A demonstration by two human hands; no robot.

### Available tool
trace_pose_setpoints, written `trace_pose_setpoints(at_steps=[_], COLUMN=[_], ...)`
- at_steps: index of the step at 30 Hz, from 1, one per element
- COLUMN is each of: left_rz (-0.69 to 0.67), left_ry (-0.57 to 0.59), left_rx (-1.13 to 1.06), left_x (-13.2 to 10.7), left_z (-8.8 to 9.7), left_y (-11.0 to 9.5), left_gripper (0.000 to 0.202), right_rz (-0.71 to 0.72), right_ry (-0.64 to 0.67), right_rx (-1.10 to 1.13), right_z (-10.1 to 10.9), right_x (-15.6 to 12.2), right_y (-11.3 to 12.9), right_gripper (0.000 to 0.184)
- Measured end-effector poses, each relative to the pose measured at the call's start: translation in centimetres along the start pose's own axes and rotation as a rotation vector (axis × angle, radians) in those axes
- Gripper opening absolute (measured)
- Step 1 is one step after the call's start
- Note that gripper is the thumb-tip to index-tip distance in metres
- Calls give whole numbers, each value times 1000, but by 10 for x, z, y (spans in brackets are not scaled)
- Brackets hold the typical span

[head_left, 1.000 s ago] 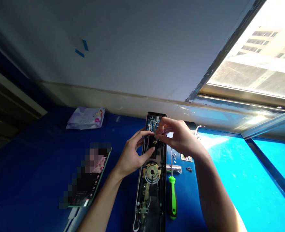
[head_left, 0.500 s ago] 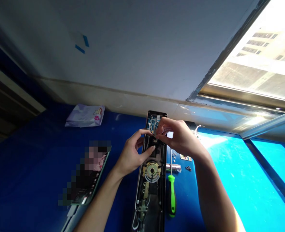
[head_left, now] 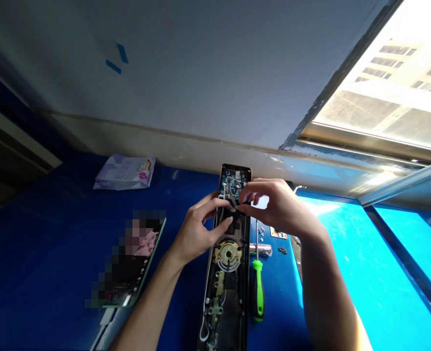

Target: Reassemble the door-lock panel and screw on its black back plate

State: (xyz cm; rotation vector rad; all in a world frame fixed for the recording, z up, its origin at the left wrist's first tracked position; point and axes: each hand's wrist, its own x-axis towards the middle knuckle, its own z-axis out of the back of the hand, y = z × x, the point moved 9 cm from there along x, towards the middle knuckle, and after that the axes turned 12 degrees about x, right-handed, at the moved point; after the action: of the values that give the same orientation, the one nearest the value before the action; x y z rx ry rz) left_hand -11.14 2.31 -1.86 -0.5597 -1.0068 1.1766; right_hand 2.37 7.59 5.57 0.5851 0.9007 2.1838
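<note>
An opened door lock housing, long and black, lies lengthwise before me, with a blue circuit board at its far end and a round metal part lower down. A grey cable loops from the board towards a small pale connector. My right hand pinches near the cable's lower end with thumb and forefinger; the fingertips partly cover it. Across the left edge of the housing reaches my left hand, its forefinger by the connector and its thumb apart, resting on the black interior.
A green and black screwdriver lies right of the housing, near a shiny cylinder, small screws and a metal plate. Left are a phone with a cable and a purple packet. A wall and window border the blue table.
My right hand has shifted slightly right, showing more of the circuit board and the looped cable. My left hand stays almost in place. The whole view has shifted slightly.
</note>
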Motion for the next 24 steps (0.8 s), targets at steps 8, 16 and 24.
trace_pose_setpoints(at_steps=[8, 16, 24], left_rz=[-8, -1, -32], left_ry=[0, 0, -26], left_rx=[20, 4, -23], left_x=[0, 1, 1], left_z=[-1, -3, -2], left_y=[1, 4, 2], left_gripper=[14, 14, 15], right_rz=[-41, -48, -73], right_ry=[189, 176, 179], right_rx=[-122, -163, -170], right_z=[-10, -12, -13], right_x=[-12, -11, -10], right_y=[4, 5, 6], right_gripper=[24, 26, 26])
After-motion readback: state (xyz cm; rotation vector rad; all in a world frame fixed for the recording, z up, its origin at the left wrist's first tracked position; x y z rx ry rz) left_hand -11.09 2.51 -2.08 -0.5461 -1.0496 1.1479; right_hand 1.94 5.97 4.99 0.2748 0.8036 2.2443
